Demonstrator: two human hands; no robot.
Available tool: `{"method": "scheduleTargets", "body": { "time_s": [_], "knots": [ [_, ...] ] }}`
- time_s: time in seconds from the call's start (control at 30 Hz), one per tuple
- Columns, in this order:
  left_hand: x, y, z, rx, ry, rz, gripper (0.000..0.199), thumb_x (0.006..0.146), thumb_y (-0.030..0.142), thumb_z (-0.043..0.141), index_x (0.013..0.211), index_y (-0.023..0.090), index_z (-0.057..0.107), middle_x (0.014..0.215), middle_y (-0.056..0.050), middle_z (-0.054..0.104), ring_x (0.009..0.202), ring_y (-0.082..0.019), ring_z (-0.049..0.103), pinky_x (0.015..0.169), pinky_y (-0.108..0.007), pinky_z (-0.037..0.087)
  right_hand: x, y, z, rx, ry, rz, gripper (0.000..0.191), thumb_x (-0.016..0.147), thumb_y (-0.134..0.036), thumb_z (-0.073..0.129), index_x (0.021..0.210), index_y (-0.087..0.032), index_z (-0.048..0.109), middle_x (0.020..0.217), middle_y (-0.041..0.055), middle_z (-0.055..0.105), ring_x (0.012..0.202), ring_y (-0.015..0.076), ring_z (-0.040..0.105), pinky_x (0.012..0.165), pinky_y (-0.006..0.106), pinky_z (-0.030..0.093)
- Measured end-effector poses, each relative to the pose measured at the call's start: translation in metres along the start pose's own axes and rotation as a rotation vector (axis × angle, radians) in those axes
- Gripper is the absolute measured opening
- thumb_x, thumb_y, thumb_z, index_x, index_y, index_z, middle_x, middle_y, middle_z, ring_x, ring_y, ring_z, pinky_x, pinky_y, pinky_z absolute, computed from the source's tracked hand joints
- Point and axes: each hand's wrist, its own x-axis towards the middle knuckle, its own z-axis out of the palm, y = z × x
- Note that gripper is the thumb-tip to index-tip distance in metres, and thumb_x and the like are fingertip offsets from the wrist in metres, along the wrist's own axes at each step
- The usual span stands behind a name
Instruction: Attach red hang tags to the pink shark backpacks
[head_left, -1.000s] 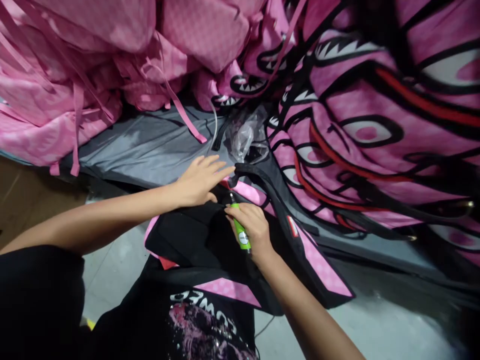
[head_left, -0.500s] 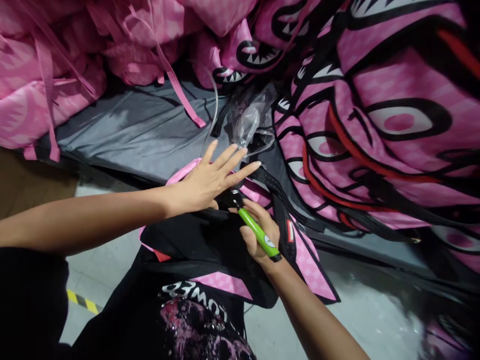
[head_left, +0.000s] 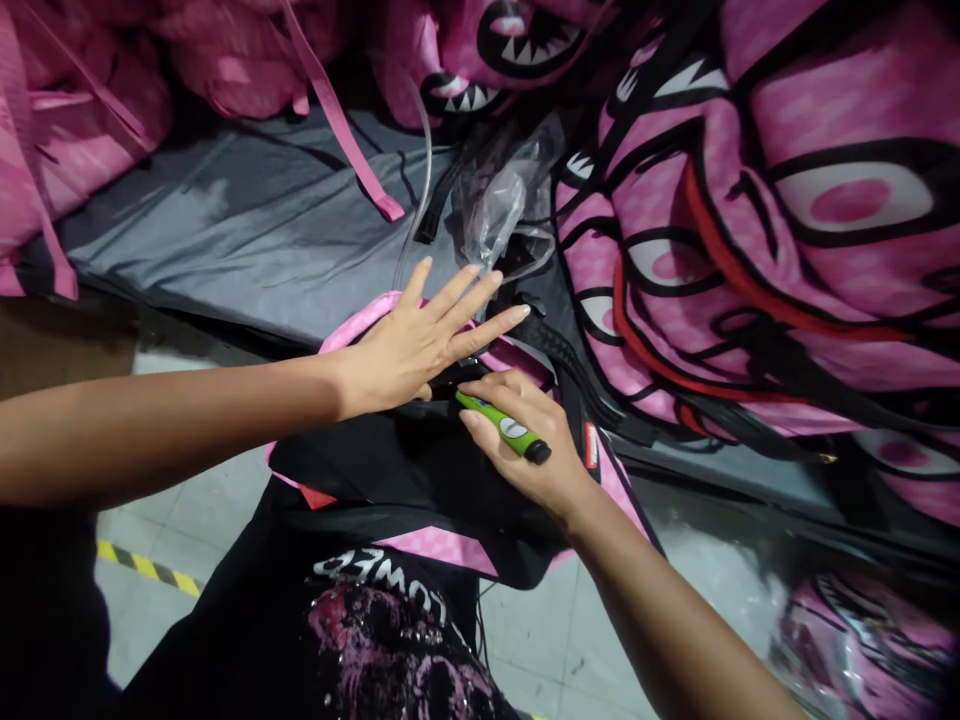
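A black and pink bag (head_left: 390,460) lies across my lap at the table's edge. My left hand (head_left: 420,345) rests palm down over the bag's upper part, fingers spread and holding nothing. Just right of it, my right hand (head_left: 525,430) grips a green tool (head_left: 501,424) with a black rear end, shaped like a pen or marker. Its front end points up and left toward the bag, and its tip is hidden. Beyond my fingertips lies a crumpled clear plastic bag (head_left: 499,215) on the grey cloth.
Grey cloth (head_left: 247,230) covers the table ahead. Pink bags (head_left: 90,140) are piled at the back left, and a large stack of pink bags with printed eyes (head_left: 810,220) stands on the right. A plastic-wrapped pink item (head_left: 862,640) is at the lower right.
The green tool has tilted flatter in my right hand, and its tip has gone out of sight. My right fingers have closed further around it. The view has shifted slightly.
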Motion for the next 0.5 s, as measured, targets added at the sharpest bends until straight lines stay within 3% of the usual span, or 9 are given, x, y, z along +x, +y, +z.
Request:
{"method": "scheduleTargets", "body": {
  "time_s": [0.07,0.27,0.4,0.5],
  "knots": [
    [0.003,0.000,0.002,-0.006,-0.020,-0.012,0.104,0.082,0.027,0.067,0.155,0.013,-0.005,0.162,-0.025,0.003,0.148,-0.044,0.009,0.109,-0.073,0.010,0.004,0.000,0.002,0.007,-0.007,0.006,0.015,0.090,-0.030,0.061,0.103,-0.022,0.066,0.092,0.0044,0.069,0.084,0.0187,0.067,0.079,0.034,0.055],
    [0.007,0.001,0.011,-0.063,-0.034,-0.122,0.099,0.081,0.025,0.064,0.157,0.025,0.000,0.163,-0.015,0.014,0.141,-0.040,0.030,0.106,-0.059,0.034,0.021,0.006,-0.016,0.126,-0.183,0.052,0.020,0.089,-0.034,0.067,0.105,-0.022,0.069,0.099,0.0044,0.072,0.088,0.0184,0.069,0.081,0.033,0.055],
    [0.006,0.002,0.013,-0.061,0.013,-0.151,0.093,0.082,0.022,0.060,0.158,0.023,0.005,0.162,-0.014,0.020,0.141,-0.040,0.028,0.107,-0.060,0.030,0.034,0.006,-0.020,0.133,-0.236,0.040,0.022,0.087,-0.037,0.069,0.102,-0.021,0.072,0.100,0.0050,0.074,0.092,0.0201,0.070,0.085,0.035,0.056],
    [0.006,0.003,0.014,-0.074,0.046,-0.222,0.093,0.081,0.022,0.063,0.157,0.022,0.010,0.160,-0.016,0.022,0.139,-0.043,0.028,0.107,-0.063,0.027,0.033,0.007,-0.016,0.104,-0.264,0.040,0.018,0.090,-0.030,0.064,0.103,-0.020,0.072,0.100,0.0046,0.074,0.092,0.0192,0.070,0.086,0.034,0.056]
  ]
}}
